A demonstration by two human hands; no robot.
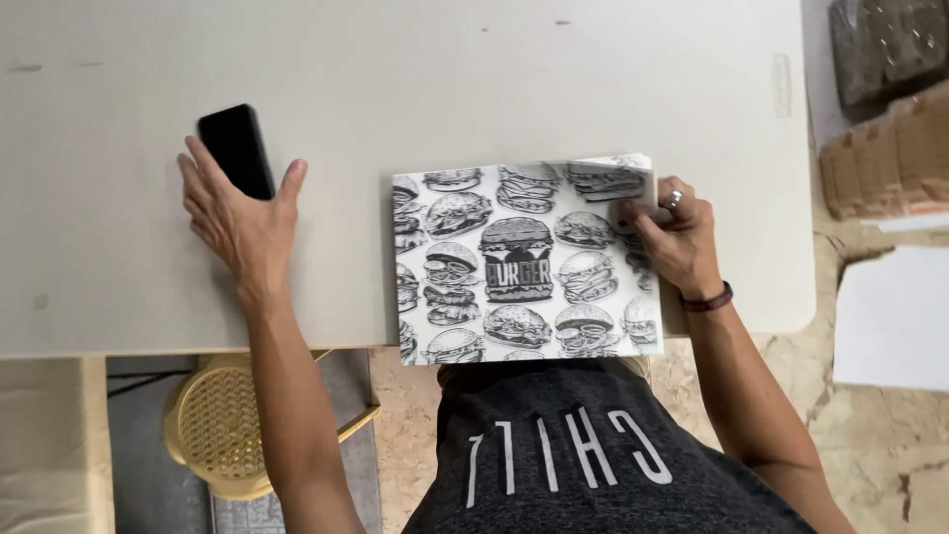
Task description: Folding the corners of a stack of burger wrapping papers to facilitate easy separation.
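Observation:
A square sheet of white paper printed with black-and-white burger drawings [514, 262] lies flat on the pale table [494, 89], its near edge hanging over the table's front. My right hand [674, 237], with a ring and a dark wristband, pinches the sheet's far right corner, which is folded up and over. My left hand [232, 213] rests on the table to the left, fingers spread, touching a black phone [237, 150] that lies face up under its fingertips.
A woven yellow stool [222, 425] stands under the table's left front edge. Cardboard pieces [885, 148] and a white sheet [895, 316] lie on the floor to the right. A dark block [885, 44] sits at the far right.

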